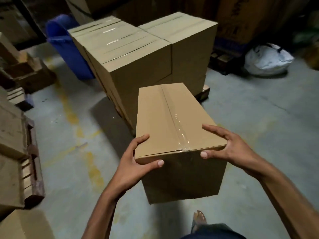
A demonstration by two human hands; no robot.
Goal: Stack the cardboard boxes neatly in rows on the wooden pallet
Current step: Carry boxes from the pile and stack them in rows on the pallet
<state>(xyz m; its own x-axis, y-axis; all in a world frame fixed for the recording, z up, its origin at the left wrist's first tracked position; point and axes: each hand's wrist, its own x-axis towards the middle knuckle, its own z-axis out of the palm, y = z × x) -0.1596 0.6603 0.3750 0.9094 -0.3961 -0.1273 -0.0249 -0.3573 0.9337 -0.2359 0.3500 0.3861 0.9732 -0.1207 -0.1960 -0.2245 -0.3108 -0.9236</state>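
I carry a taped cardboard box in front of me, above the floor. My left hand grips its near left corner, thumb on the front face and fingers along the side. My right hand grips the near right corner, fingers on the top and thumb on the front. Ahead stands a stack of several cardboard boxes in rows. A corner of the wooden pallet shows beneath the stack at its right; the rest is hidden.
A blue bin stands left of the stack. Old cartons and wooden pallets line the left edge. A white sack lies at the back right. Dark cartons fill the back wall. My foot is on the concrete floor.
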